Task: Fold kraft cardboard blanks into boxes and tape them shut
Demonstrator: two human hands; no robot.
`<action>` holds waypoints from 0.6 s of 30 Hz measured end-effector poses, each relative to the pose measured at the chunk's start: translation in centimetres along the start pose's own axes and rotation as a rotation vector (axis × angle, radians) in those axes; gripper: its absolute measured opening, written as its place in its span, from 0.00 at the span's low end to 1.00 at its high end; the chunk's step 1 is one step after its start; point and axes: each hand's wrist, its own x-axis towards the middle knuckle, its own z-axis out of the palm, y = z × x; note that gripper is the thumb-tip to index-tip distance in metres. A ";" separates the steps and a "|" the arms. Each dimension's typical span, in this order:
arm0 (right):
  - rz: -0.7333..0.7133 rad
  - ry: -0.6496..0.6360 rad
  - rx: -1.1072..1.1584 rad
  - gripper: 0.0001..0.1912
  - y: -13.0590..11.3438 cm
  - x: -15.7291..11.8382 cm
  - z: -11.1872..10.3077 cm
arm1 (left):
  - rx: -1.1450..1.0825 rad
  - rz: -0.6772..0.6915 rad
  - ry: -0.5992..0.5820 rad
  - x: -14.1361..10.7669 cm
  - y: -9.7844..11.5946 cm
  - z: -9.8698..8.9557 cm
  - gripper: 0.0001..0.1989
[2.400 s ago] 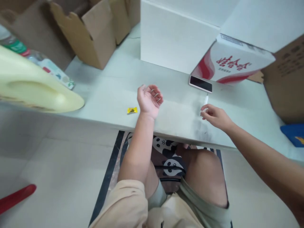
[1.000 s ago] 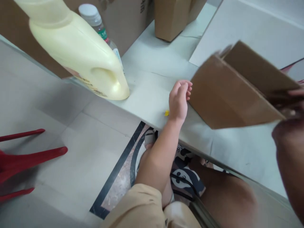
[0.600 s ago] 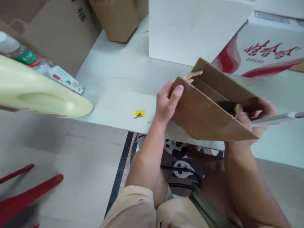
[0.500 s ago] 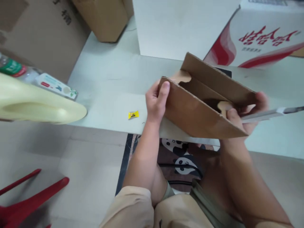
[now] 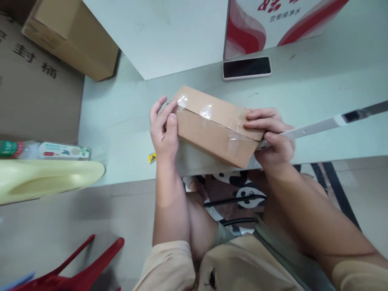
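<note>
A small brown cardboard box (image 5: 209,125) is held tilted above the table's front edge, its seam side with strips of clear tape facing up. My left hand (image 5: 163,129) grips its left end, thumb on the near face. My right hand (image 5: 274,137) clasps the right end, fingers on the taped top. That same hand also holds a long, thin, flat white tool with a dark section (image 5: 318,128), which points off to the right; its exact kind I cannot tell. The box's opposite side is hidden.
On the pale table (image 5: 121,133) are a phone (image 5: 247,68), a yellow-wrapped sweet (image 5: 152,157), a white box (image 5: 169,36), a red-and-white carton (image 5: 245,28) and a brown carton (image 5: 75,36). A pale yellow object (image 5: 54,178) juts out at left. Below is a red stool (image 5: 75,266).
The box has been turned over: its open flaps faced me before, and now its taped side shows. My view has shifted, bringing the whole phone into sight.
</note>
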 end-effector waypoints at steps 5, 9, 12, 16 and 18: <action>0.043 -0.020 -0.079 0.18 -0.3 0.1 -0.4 | 0.027 0.040 -0.024 -0.2 -0.4 -0.4 0.19; 0.148 0.103 -0.130 0.21 1.2 0.3 -1.3 | 0.014 0.048 0.008 -0.3 -0.8 -0.8 0.18; 0.289 0.165 -0.116 0.19 3.2 0.1 -2.0 | -0.011 -0.022 0.086 -0.1 -1.4 -1.2 0.18; 0.478 0.084 0.005 0.17 4.5 -0.4 -1.6 | -0.090 -0.218 0.250 0.2 -2.4 -1.7 0.24; 0.521 -0.034 0.064 0.21 4.1 -0.6 -0.8 | -0.128 -0.282 0.312 0.2 -2.9 -1.8 0.27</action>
